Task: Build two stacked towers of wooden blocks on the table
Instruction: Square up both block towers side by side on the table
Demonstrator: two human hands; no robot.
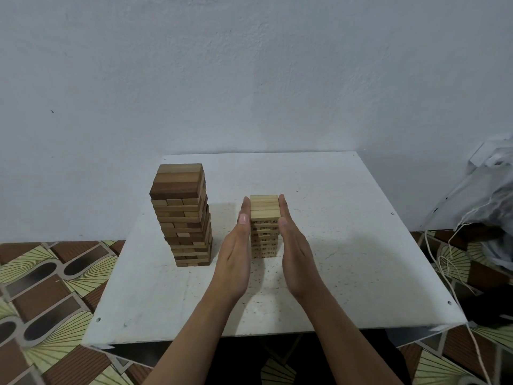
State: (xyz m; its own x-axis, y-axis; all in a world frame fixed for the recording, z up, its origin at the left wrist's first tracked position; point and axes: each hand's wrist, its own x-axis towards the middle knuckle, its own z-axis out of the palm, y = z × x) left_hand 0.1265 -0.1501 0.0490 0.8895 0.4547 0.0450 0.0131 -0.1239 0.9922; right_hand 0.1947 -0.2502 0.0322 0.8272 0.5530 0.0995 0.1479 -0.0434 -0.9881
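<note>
left hand [236, 252] flat, pressing pale tower [264, 226] | right hand [294, 252] flat, pressing opposite side | dark tower [181, 215] standing left on tabletop [361, 245]

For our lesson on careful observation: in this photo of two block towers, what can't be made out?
1. Sides of the small tower, head view: hidden by left hand and right hand.
2. Dark marks on its blocks, head view: too small to read.
3. Back of the big tower, head view: hidden by its front.
4. White bag, head view: cut off by right edge.
</note>
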